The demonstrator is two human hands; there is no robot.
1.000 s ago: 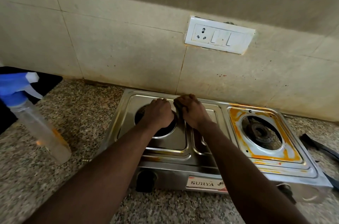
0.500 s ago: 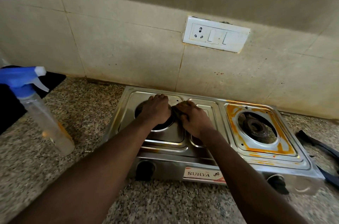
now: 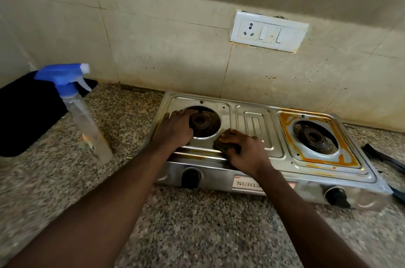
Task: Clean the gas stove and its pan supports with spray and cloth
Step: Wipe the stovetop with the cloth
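A two-burner steel gas stove [image 3: 252,118] stands on the granite counter against the tiled wall, with no pan supports on it. My left hand [image 3: 175,129] rests flat on the left edge of the left burner well, beside the dark burner [image 3: 199,122]. My right hand [image 3: 245,151] presses a dark scrub cloth [image 3: 225,145] onto the stove's front rim, right of the left burner. The right burner [image 3: 313,136] is ringed by orange stains. A clear spray bottle [image 3: 85,123] with a blue trigger head stands upright on the counter left of the stove.
A black object [image 3: 28,118] lies at the far left behind the bottle. Dark pan-support parts [image 3: 385,158] lie on the counter right of the stove. A white socket plate [image 3: 269,33] is on the wall above. Two black knobs [image 3: 190,176] sit on the stove front.
My right hand has slid with the cloth from the back of the left burner toward the stove's front rim. My left hand has moved to the burner's left edge, uncovering it.
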